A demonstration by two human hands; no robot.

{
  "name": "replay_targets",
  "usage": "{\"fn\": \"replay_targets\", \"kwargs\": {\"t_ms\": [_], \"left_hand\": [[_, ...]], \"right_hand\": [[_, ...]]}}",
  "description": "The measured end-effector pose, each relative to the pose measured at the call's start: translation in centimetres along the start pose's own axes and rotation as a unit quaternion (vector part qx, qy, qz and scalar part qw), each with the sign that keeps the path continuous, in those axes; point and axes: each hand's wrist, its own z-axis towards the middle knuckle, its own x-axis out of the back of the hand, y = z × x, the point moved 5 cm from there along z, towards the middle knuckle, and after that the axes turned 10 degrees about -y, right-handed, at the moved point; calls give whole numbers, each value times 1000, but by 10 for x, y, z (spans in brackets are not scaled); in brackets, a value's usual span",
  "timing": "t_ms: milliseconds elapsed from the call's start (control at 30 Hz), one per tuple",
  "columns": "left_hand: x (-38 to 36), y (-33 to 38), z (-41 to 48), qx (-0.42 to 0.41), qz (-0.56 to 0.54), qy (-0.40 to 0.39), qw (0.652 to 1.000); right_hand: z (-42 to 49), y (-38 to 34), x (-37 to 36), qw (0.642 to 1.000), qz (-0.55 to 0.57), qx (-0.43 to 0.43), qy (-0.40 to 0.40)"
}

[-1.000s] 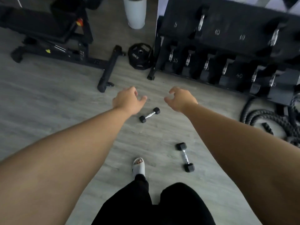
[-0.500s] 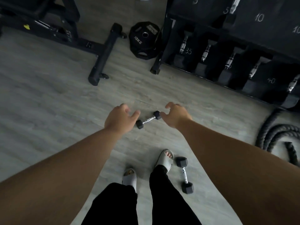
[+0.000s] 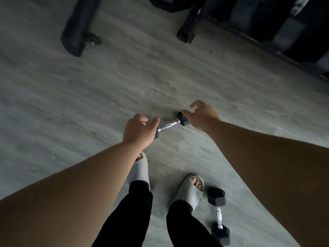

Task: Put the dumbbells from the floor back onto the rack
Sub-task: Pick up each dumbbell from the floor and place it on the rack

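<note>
A small dumbbell (image 3: 169, 125) with black hex heads and a chrome handle lies on the grey floor ahead of my feet. My left hand (image 3: 139, 130) hovers over its near-left head with fingers spread, covering that head. My right hand (image 3: 202, 115) reaches over its far-right head, fingers curled apart, at or just above it. Neither hand grips it. A second, similar dumbbell (image 3: 218, 215) lies on the floor beside my right foot. The rack (image 3: 293, 32) shows only as its dark bottom shelf at the top right.
The rack's foot (image 3: 187, 33) stands on the floor at the top centre. A black bench foot (image 3: 75, 32) rests at the top left. My two feet in grey slides (image 3: 189, 190) stand just behind the nearer dumbbell.
I have bent lower and stepped closer; the view tilted down. Both hands dropped onto the ends of the first dumbbell. The rack slid mostly out of view at the top.
</note>
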Motion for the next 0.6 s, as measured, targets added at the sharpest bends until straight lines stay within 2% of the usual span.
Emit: {"fn": "replay_targets", "kwargs": {"t_ms": [100,267,367,500,600], "left_hand": [[-33,-33,54,38,-38,-12,998],[-79,-84,129,131,-99,20,986],[-108,-108,162,176,-125,2,976],[-137,-134,194,193,-191,-3,962],[-141,-145,206,179,-181,-19,967]], "right_hand": [[58,16,-26,1000,17,-16,3],[139,42,-67,999,16,-39,1],[179,55,-92,999,21,-49,1],[215,72,-118,998,15,-68,-3],[222,79,-123,998,4,-70,6]]}}
